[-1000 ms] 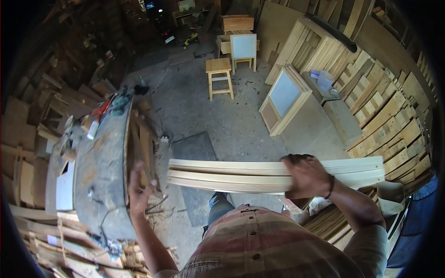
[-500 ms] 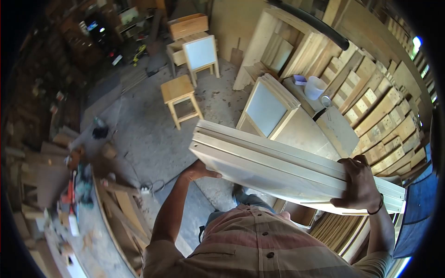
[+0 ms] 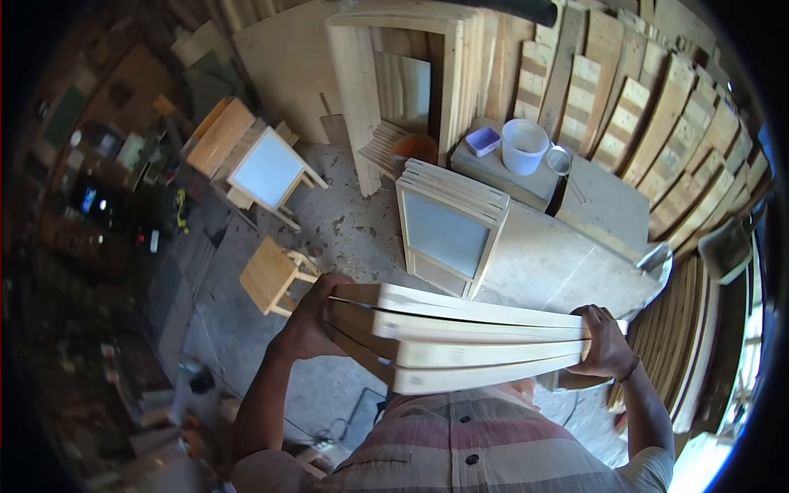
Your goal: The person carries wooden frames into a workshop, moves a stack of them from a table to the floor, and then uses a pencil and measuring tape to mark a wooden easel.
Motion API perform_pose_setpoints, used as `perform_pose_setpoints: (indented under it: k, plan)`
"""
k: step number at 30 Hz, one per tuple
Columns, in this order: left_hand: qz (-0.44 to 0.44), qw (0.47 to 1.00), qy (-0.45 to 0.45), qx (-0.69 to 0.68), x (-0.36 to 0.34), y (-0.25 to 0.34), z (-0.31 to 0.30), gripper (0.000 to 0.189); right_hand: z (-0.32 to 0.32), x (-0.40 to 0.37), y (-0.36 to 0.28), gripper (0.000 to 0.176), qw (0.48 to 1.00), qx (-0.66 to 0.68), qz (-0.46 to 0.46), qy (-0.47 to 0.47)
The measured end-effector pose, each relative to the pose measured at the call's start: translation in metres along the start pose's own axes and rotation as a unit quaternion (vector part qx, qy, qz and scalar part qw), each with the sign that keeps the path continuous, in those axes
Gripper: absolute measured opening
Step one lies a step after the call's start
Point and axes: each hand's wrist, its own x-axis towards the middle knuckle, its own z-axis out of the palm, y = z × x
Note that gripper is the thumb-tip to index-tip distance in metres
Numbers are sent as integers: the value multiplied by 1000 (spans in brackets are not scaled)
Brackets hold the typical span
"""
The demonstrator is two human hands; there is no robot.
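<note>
A stack of several pale wooden frames (image 3: 485, 333) is held across the front of my body, edges facing up, with narrow gaps between them. My left hand (image 3: 308, 320) grips the stack's left end, fingers wrapped over the corner. At the right end, my right hand (image 3: 606, 343) closes around the edges. Beyond the stack, several similar framed panels (image 3: 448, 234) with a bluish-white face lean together against a low light slab. The faces of the held frames are mostly hidden from above.
A small wooden stool (image 3: 267, 275) and a chair-like piece with a white panel (image 3: 267, 167) stand on the left. A ledge (image 3: 604, 215) at the back right bears a white bucket (image 3: 524, 148), a purple tub (image 3: 483, 141) and a strainer (image 3: 559, 160). Planks (image 3: 633, 123) line the wall.
The view has swung to the right. The stack has turned from a long slant to nearly level, its edges now facing up, and my left hand has moved up onto its left end.
</note>
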Motion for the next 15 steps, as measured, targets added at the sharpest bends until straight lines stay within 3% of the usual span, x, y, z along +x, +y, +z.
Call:
perform_pose_setpoints:
  k: [1, 2, 3, 5, 6, 7, 9, 15]
  plan:
    - [71, 996, -17, -41, 25, -3, -11, 93, 25, 7, 13, 78, 1000, 3, 29, 7]
    - [117, 992, -35, 16, 49, -5, -21, 89, 49, 16, 18, 78, 998, 15, 59, 21]
    - [120, 991, -56, 13, 69, -7, -28, 89, 69, 27, 21, 77, 997, 28, 72, 16]
    - [145, 976, -96, 131, 110, -10, -40, 84, 117, 53, 27, 76, 986, 133, 60, 76]
    - [155, 968, -140, 136, 129, -11, -43, 82, 141, 62, 28, 75, 981, 144, 113, 65]
    - [161, 966, -151, 132, 145, -21, -41, 82, 185, 65, 44, 75, 980, 129, 62, 137]
    - [209, 946, -188, 160, 172, -41, -33, 82, 200, 96, 28, 68, 964, 192, 168, 76]
    - [202, 920, -277, 188, 213, -90, 17, 84, 322, 133, 59, 69, 943, 202, 215, 157]
